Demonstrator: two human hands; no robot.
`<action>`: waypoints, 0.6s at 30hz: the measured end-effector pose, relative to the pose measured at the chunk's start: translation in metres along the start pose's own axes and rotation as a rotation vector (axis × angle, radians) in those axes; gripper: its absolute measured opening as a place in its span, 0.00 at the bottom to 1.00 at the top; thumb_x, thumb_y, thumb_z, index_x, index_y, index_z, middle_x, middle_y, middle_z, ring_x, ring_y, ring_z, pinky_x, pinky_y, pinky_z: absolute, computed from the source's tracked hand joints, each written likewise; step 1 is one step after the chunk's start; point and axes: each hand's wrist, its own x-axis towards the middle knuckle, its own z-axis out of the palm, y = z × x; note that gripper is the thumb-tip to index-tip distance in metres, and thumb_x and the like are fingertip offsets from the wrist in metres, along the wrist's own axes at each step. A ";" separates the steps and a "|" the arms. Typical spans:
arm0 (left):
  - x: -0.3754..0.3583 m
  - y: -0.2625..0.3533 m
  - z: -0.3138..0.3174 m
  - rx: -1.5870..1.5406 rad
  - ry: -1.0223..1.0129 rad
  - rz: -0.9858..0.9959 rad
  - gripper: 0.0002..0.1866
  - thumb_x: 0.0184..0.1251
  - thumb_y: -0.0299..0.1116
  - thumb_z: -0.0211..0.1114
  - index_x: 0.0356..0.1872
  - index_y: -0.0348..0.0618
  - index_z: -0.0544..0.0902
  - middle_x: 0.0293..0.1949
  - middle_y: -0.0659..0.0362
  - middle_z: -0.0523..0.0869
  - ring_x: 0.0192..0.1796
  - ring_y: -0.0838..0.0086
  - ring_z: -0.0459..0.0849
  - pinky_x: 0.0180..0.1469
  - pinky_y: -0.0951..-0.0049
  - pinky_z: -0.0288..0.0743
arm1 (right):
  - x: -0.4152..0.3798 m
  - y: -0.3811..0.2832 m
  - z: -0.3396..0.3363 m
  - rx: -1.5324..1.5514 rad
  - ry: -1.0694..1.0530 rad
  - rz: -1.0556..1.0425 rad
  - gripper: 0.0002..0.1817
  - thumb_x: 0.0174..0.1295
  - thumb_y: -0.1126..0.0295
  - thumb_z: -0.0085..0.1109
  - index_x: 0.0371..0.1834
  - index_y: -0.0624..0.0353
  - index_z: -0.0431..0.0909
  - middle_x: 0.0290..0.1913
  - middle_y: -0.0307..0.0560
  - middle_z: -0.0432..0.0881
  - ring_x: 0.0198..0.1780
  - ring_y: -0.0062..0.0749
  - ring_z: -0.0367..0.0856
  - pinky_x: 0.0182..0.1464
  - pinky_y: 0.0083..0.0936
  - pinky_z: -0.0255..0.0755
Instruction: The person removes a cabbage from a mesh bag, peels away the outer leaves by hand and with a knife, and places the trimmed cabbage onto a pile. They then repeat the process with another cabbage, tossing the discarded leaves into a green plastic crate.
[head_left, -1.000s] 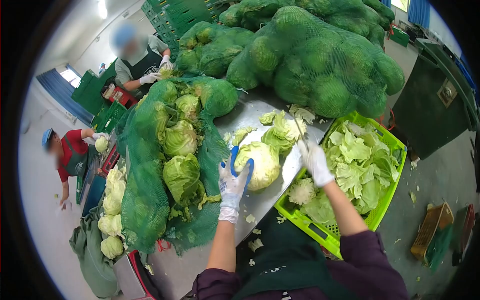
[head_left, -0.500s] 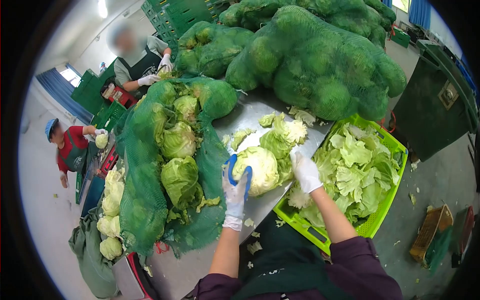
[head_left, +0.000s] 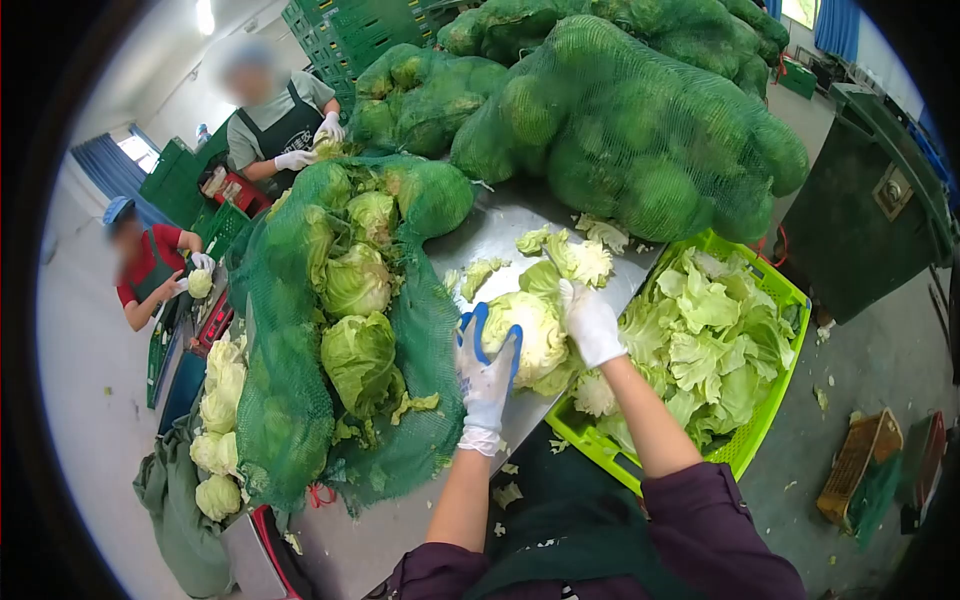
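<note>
A pale green cabbage (head_left: 525, 335) rests on the metal table (head_left: 490, 225). My left hand (head_left: 486, 375), in a white and blue glove, is wrapped round its left side. At the cabbage's right upper side is my right hand (head_left: 592, 325), in a white glove, fingers pressed together against loose leaves; what they pinch is hidden. Loose leaves (head_left: 580, 260) lie just beyond the cabbage. An open green net bag (head_left: 290, 400) with several cabbages (head_left: 358, 362) lies to the left.
A yellow-green crate (head_left: 775, 400) of leaves (head_left: 700, 330) stands at the right, below a full net bag (head_left: 640, 130). A dark green bin (head_left: 865, 200) is at the far right. Two people (head_left: 285, 125) (head_left: 150, 265) handle cabbages at the left. Trimmed cabbages (head_left: 222, 400) lie beside the open net.
The cabbage and my left hand have shifted slightly right. My right hand has moved up and left onto the cabbage's side. The person in red has brought both hands together at a cabbage.
</note>
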 end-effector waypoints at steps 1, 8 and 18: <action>-0.006 -0.005 -0.002 -0.077 0.010 -0.013 0.28 0.57 0.26 0.68 0.60 0.36 0.73 0.56 0.52 0.74 0.58 0.67 0.73 0.61 0.68 0.69 | 0.006 0.017 0.006 0.022 0.014 -0.004 0.22 0.67 0.52 0.46 0.45 0.60 0.79 0.30 0.60 0.82 0.33 0.57 0.82 0.38 0.44 0.75; -0.024 -0.031 -0.022 -0.799 0.113 -0.400 0.31 0.61 0.23 0.65 0.66 0.39 0.65 0.62 0.53 0.69 0.60 0.69 0.72 0.61 0.71 0.72 | 0.020 0.035 0.010 -0.066 -0.028 0.132 0.30 0.58 0.45 0.57 0.49 0.63 0.79 0.37 0.66 0.82 0.41 0.57 0.82 0.44 0.41 0.76; 0.012 0.029 -0.048 0.298 -0.332 0.075 0.40 0.49 0.44 0.73 0.67 0.53 0.69 0.61 0.45 0.70 0.64 0.53 0.69 0.63 0.59 0.67 | -0.063 -0.003 0.003 0.464 -0.123 -0.274 0.34 0.59 0.54 0.64 0.63 0.66 0.68 0.44 0.57 0.83 0.40 0.45 0.84 0.44 0.34 0.77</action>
